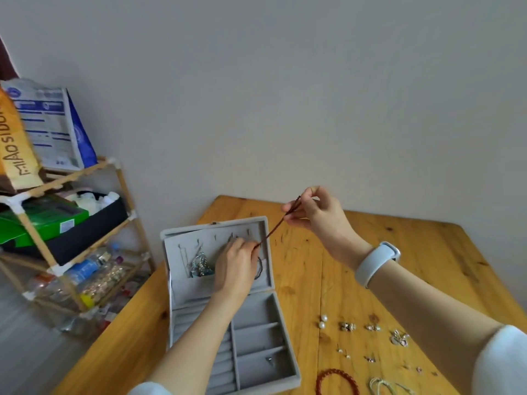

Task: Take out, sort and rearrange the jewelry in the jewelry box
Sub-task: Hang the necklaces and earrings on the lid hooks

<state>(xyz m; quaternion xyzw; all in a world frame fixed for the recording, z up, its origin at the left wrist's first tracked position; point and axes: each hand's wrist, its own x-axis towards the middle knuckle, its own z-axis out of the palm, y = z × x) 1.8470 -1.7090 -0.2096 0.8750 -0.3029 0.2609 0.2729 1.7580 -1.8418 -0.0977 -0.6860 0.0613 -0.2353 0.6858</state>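
Both hands pinch thin dark-red beaded strand, taut above open grey velvet jewelry box: left hand low end, right hand high. Risk: overtension snaps strand (beads scatter), or snag on lid hooks.

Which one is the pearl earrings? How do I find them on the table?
Start at the grey jewelry box on the wooden table. Look right of its open tray, to the row of small jewelry lying on the wood. The pearls are at the left end of that row, nearest the box: two round white balls, while the pieces beside them are tiny, silvery and spiky.
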